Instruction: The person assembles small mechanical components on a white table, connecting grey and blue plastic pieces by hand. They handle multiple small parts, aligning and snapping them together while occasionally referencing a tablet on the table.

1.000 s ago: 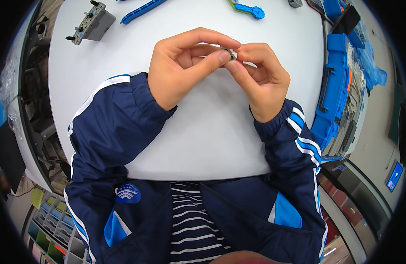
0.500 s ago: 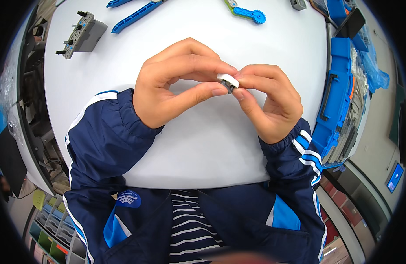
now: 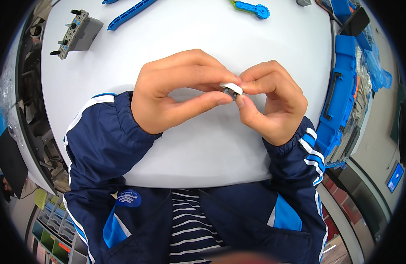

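Between my fingertips, over the middle of the white table, is a small building piece (image 3: pixel 232 88) with a curved white top and dark grey parts beneath. My left hand (image 3: pixel 176 91) pinches its left side, thumb below and index finger above. From the right, my right hand (image 3: pixel 273 97) pinches the other side with thumb and index finger. Fingertips cover part of the piece, so its full shape is hidden.
At the back left stands a grey block assembly (image 3: pixel 79 35) with black pegs. Blue beams (image 3: pixel 131 15) and a green-blue arm with a gear (image 3: pixel 253 9) lie at the far edge. A blue case (image 3: pixel 337 92) of parts flanks the table's right side.
Both hands have shifted slightly toward me and to the right with the piece, which is tilted a little differently. My grip on it stays from both sides.
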{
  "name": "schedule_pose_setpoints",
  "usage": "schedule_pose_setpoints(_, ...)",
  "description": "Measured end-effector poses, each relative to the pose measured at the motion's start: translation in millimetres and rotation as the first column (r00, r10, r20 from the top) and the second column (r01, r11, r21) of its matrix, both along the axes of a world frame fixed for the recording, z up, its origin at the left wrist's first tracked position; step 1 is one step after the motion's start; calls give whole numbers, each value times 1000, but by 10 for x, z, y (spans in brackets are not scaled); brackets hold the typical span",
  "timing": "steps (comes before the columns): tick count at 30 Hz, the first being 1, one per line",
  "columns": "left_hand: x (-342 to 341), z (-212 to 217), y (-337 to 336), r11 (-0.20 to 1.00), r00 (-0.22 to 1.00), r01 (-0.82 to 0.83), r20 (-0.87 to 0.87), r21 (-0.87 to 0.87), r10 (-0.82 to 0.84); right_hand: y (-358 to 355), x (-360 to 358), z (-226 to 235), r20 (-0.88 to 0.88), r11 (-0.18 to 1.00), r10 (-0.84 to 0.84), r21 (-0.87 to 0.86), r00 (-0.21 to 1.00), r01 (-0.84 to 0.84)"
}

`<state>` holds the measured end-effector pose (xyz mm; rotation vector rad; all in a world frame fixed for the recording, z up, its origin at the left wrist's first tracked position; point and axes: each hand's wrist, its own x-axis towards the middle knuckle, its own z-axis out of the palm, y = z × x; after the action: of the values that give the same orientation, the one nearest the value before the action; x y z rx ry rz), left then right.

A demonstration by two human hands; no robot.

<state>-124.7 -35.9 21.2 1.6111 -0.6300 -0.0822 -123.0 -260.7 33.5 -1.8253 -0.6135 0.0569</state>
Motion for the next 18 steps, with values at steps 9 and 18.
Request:
schedule_pose_setpoints(9,-18,-33,-32,996,997,-56,-63,-66,52,42,19,20,-38,996,43,77,998,-40)
schedule_pose_setpoints(18,-31,-29,-23,993,983,-107,-144,47,113,92,22,-188,-184,994,-19,104,983,39)
